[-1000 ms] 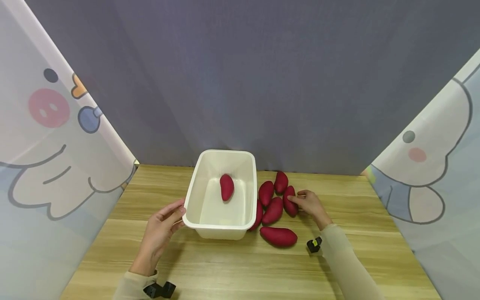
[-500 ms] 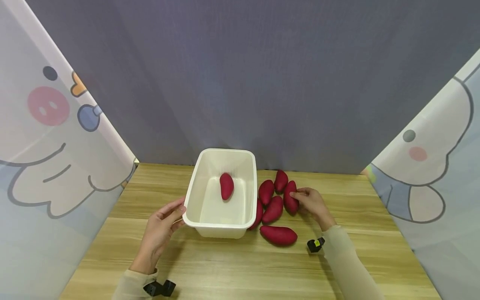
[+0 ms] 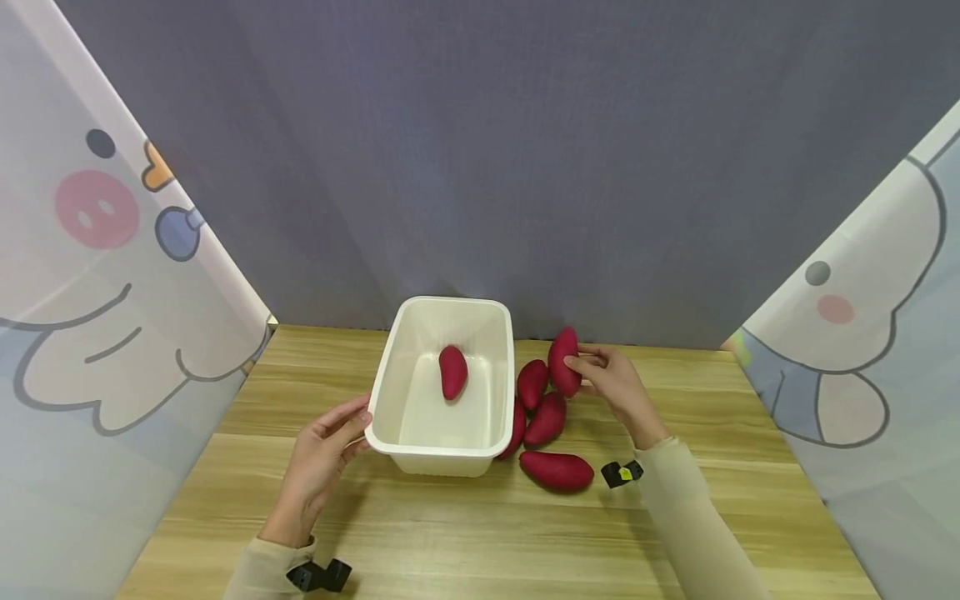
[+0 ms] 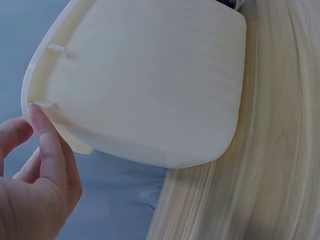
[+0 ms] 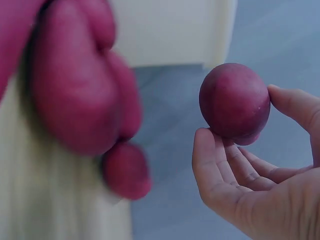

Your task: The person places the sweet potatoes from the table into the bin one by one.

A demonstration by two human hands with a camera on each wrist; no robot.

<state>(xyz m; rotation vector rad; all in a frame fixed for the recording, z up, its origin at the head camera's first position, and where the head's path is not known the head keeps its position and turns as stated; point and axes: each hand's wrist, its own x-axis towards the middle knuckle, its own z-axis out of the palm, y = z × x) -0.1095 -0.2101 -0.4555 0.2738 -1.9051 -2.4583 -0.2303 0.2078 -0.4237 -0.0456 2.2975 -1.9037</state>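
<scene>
My right hand (image 3: 619,390) pinches a dark red sweet potato (image 3: 563,362) between thumb and fingers, raised off the table. In the right wrist view that sweet potato (image 5: 235,102) points end-on at the camera. My left hand (image 3: 313,471) grips the left rim of a white plastic tub (image 3: 442,454), thumb on the edge and fingers beneath; the left wrist view shows the tub's outer wall (image 4: 150,80). One sweet potato (image 3: 453,372) lies inside the tub. Right of it lie several more, among them a sweet potato (image 3: 557,472) nearest me and another sweet potato (image 3: 546,419) behind it.
A wooden table (image 3: 450,542) carries everything. A grey cloth (image 3: 480,167) hangs along its back edge, and cartoon-printed sheets (image 3: 97,333) stand at both sides. One sweet potato (image 3: 513,429) lies close against the tub's right wall, partly hidden by it.
My right hand has lifted the rightmost sweet potato off the table and carried it back and left, over the rear one. The left hand and the tub have stayed put.
</scene>
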